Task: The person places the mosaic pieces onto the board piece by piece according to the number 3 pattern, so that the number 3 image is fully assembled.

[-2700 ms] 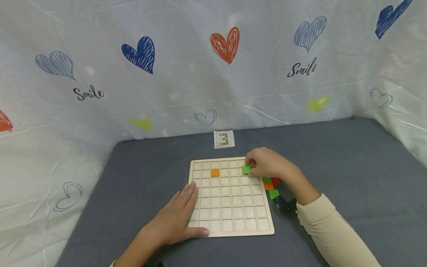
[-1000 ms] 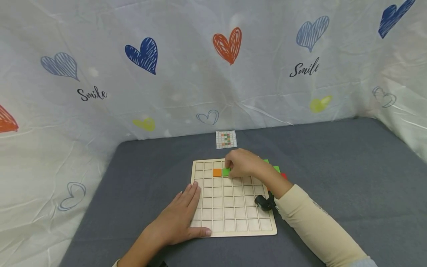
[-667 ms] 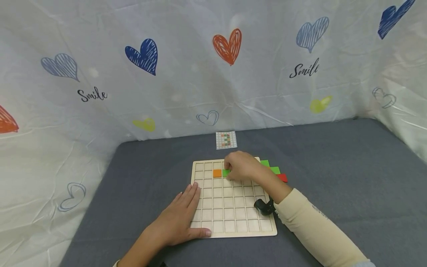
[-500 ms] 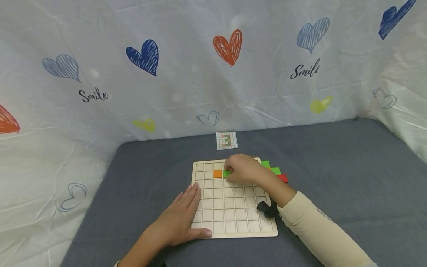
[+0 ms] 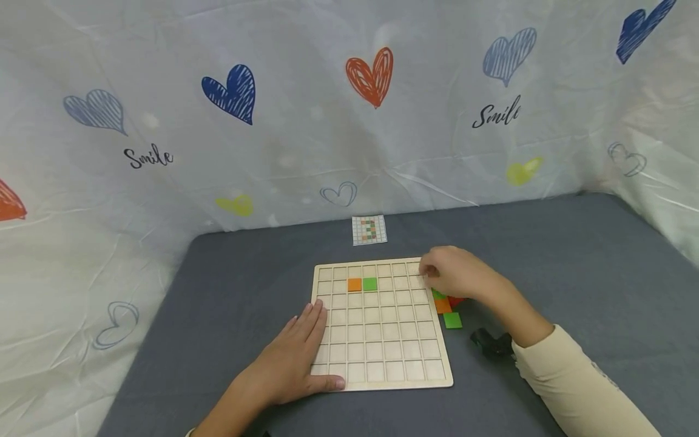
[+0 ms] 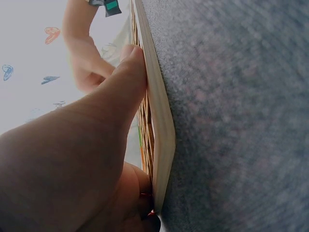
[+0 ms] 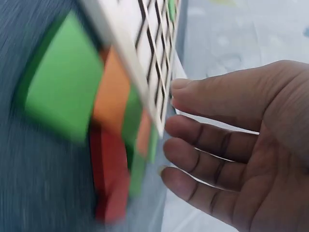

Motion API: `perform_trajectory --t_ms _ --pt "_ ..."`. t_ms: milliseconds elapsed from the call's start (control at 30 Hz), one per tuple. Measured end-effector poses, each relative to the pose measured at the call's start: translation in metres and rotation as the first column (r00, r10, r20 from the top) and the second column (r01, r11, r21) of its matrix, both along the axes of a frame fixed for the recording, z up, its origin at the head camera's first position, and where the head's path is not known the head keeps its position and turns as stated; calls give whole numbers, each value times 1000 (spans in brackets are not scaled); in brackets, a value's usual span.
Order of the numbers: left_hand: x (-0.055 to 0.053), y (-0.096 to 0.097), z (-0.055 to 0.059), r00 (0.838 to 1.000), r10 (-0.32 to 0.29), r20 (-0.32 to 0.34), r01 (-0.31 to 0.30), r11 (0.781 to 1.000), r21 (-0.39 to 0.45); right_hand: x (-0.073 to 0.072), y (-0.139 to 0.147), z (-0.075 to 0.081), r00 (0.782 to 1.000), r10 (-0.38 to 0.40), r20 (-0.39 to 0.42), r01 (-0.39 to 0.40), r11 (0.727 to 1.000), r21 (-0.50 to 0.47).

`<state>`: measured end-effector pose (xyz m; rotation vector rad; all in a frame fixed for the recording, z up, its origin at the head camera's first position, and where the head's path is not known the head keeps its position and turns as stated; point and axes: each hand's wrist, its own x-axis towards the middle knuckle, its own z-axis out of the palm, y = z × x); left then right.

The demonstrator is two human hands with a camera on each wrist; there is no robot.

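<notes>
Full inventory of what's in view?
board: 1, pale wood, foreground centre
grid tiles: 2, orange and green, side by side on board
loose tiles: several (exact count unclear), green/orange/red, along board's right edge
pattern card: 1, white/multicolour, beyond board
tabletop: 1, grey, under board
backdrop: 1, white with hearts, behind tabletop
wrist camera: 1 clear, black, right wrist
sleeves: 2, cream, forearms
left hand: 1, board's left edge
right hand: 1, board's far right corner

The head view looks forward and down from above the left hand point(image 5: 292, 355) and right hand point(image 5: 459, 272). Both wrist views, tilted sideways, sit close: one low by the left hand, one on the right hand's palm side. All three share the right hand and the board point(image 5: 374, 332) between the hands.
</notes>
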<state>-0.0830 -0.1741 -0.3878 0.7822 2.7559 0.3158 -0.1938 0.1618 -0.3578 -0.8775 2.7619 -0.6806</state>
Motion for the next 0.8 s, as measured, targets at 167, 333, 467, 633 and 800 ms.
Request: perform_trajectory --t_ms 167,333,467,633,800 --pt "1 -1 0 1000 3 0 -3 1000 -8 5 24 4 998 -45 41 43 998 51" --pt "1 -1 -1 1000 3 -2 -3 1000 -6 8 35 7 994 -16 112 7 997 83" --pt "1 -1 -2 1000 5 -1 -5 1000 -2 8 36 4 989 20 149 -35 995 98" --pt "0 -1 -3 1000 5 -1 -5 1000 -2 10 39 1 987 -36 155 9 985 173" --pt "0 -1 -3 1000 10 5 -10 1000 -9 13 45 3 973 -138 187 90 966 241"
